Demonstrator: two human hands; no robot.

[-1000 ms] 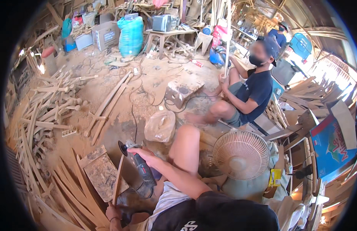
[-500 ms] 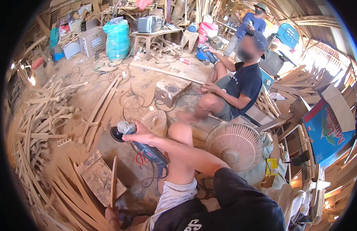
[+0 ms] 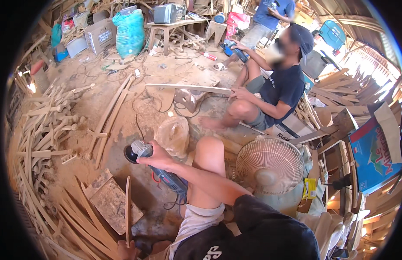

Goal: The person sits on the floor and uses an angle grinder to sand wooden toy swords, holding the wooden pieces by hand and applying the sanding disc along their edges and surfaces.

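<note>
My right hand (image 3: 157, 157) is wrapped round the front of a blue and grey angle grinder (image 3: 170, 181). A round black disc (image 3: 130, 154) on the grinder's head points left, and the tool's body rests along my bent leg. At the lower edge my left hand (image 3: 126, 250) grips the bottom end of a thin, slightly curved wooden strip (image 3: 128, 212). The strip points away from me, beside and partly over a dusty wooden block (image 3: 110, 197). Disc and strip are apart.
Curved wooden strips (image 3: 79, 225) lie left of the block, and a heap of wooden pieces (image 3: 45, 130) fills the far left. A round fan (image 3: 270, 167) stands at my right. A seated co-worker (image 3: 281, 86) holds a long strip and a blue power tool. Another person (image 3: 270, 21) stands behind.
The view has shifted slightly. The co-worker's long strip has swung up nearly level, and the standing person has come closer. My hands keep hold of the grinder and the strip.
</note>
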